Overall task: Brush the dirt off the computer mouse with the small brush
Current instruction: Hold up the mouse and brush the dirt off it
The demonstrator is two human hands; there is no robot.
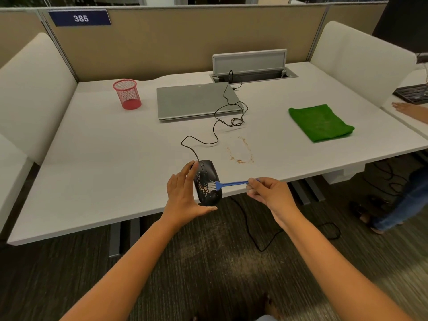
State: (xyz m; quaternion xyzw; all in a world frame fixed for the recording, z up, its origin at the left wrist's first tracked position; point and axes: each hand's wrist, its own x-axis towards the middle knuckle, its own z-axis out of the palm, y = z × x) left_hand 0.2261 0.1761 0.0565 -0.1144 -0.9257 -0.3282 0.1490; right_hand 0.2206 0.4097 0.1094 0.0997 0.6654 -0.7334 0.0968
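Observation:
A black wired computer mouse (206, 179) is held over the desk's front edge, with brown crumbs of dirt on its back. My left hand (185, 193) grips it from the left side, fingers at its front and thumb under its rear. My right hand (266, 192) pinches the end of a small blue brush (228, 184) by its thin handle. The brush's white bristles rest on the mouse's dirty back. The mouse's black cable (217, 126) runs away across the desk toward the back.
Loose dirt (240, 156) lies scattered on the white desk (104, 158) right of the mouse. Farther back are a closed grey laptop (194, 100), a red mesh cup (127, 95) and a folded green cloth (320, 122). Another person's hand (410, 111) rests on the desk to the right.

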